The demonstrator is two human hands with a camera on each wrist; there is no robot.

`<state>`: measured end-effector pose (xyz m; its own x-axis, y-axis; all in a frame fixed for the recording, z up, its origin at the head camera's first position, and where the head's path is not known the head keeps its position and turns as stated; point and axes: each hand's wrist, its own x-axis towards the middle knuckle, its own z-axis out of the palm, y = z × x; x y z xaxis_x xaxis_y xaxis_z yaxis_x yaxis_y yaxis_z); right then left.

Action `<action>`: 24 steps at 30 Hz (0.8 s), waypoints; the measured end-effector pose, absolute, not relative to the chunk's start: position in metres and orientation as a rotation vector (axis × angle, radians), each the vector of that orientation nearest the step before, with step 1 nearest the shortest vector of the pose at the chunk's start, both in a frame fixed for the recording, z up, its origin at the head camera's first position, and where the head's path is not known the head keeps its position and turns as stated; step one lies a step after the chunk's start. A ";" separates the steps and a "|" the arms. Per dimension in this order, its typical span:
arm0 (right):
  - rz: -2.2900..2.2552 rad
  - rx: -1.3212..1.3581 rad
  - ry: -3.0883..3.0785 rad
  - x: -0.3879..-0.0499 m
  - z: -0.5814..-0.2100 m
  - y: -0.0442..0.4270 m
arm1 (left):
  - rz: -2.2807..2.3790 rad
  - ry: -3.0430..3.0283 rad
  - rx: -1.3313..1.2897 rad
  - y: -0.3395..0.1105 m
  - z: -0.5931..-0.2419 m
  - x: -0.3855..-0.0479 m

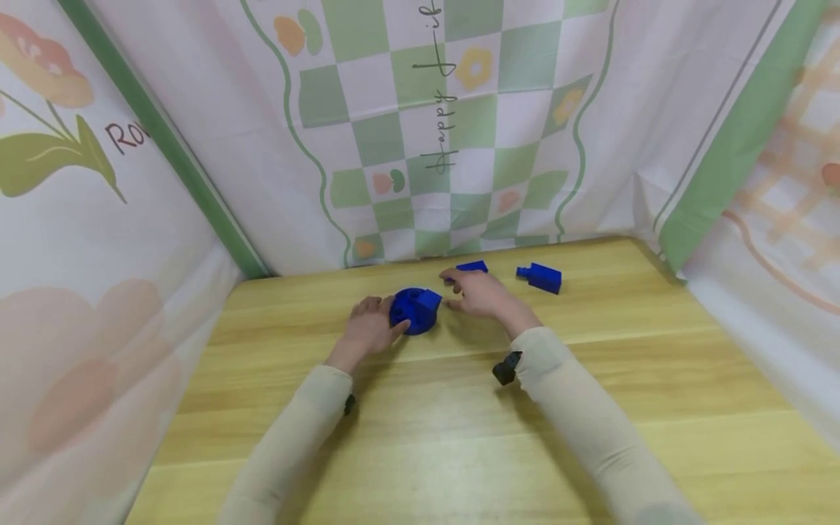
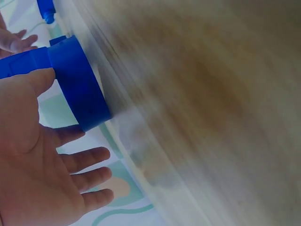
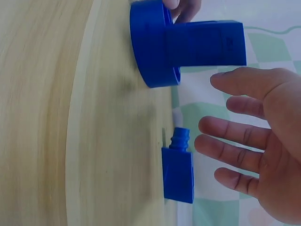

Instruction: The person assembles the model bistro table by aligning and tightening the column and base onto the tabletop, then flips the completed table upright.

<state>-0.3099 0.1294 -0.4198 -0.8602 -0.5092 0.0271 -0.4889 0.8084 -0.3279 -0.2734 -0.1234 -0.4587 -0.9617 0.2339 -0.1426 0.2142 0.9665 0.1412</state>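
A round blue base [image 1: 408, 321] lies on the table with a rectangular blue block [image 3: 207, 43] standing up from it. My left hand [image 1: 369, 328] holds the base at its left side, thumb at the near edge and index finger against the rim; the other fingers [image 2: 91, 179] extend free. Just right of the standing block, my right hand [image 1: 482, 294] hovers with loosely bent fingers and nothing between them. Behind it lies a second blue block [image 1: 474, 267], partly hidden by the hand. A third blue block [image 1: 545, 278] with a ridged, screw-like stem lies farther right.
The wooden table [image 1: 420, 437] ends at a hanging patterned cloth [image 1: 453, 131] at the back, with more cloth on the left and right. A small black device [image 1: 505, 368] sits at the right wrist.
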 end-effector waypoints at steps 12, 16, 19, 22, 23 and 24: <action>-0.479 -0.711 2.954 -0.321 -0.422 0.143 | 0.254 2.958 0.271 -0.124 -0.460 -0.276; -0.481 -0.693 2.956 -0.321 -0.420 0.147 | 0.255 2.963 0.274 -0.124 -0.458 -0.276; -0.475 -0.682 2.955 -0.321 -0.420 0.149 | 0.270 2.957 0.265 -0.124 -0.459 -0.275; -0.469 -0.663 2.962 -0.322 -0.420 0.152 | 0.303 2.943 0.244 -0.124 -0.461 -0.273; -0.474 -0.657 2.967 -0.323 -0.420 0.153 | 0.314 2.940 0.241 -0.124 -0.461 -0.273; -0.480 -0.648 2.972 -0.323 -0.420 0.154 | 0.320 2.939 0.241 -0.123 -0.461 -0.273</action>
